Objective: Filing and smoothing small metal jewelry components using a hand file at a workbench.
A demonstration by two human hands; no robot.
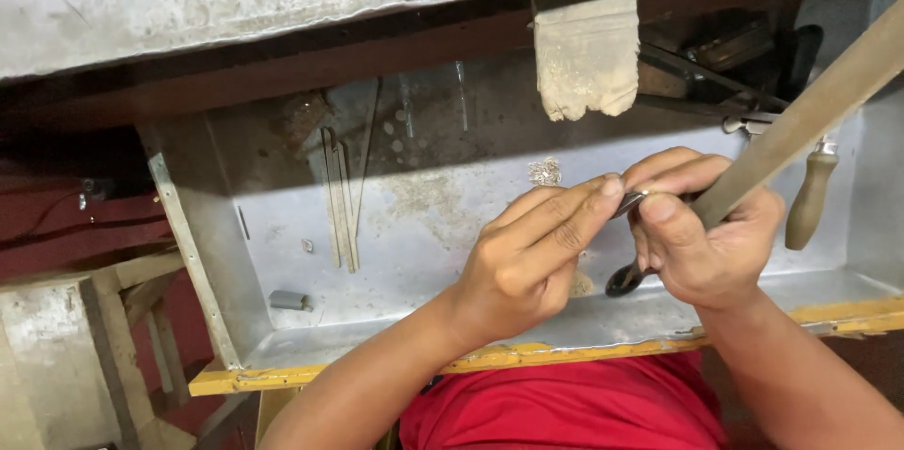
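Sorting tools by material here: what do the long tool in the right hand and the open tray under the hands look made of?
The long tool in the right hand looks like dull grey-brown steel, perhaps a file; blur hides any teeth. The tray looks like thin, dull grey sheet metal, scuffed and dusty, with folded walls and a yellow-painted front edge.

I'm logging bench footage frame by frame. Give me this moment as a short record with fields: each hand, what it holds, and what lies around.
left hand: left hand, fingers pinched on the tip of a small metal piece
right hand: right hand, gripping a long wooden handle that runs up to the right
dark tool: dark tool shows below the hands; which hand holds it is unclear
surface: metal tray with a yellow front edge
nearby: wooden-handled tool at right; thin metal strips at left; small silvery cluster
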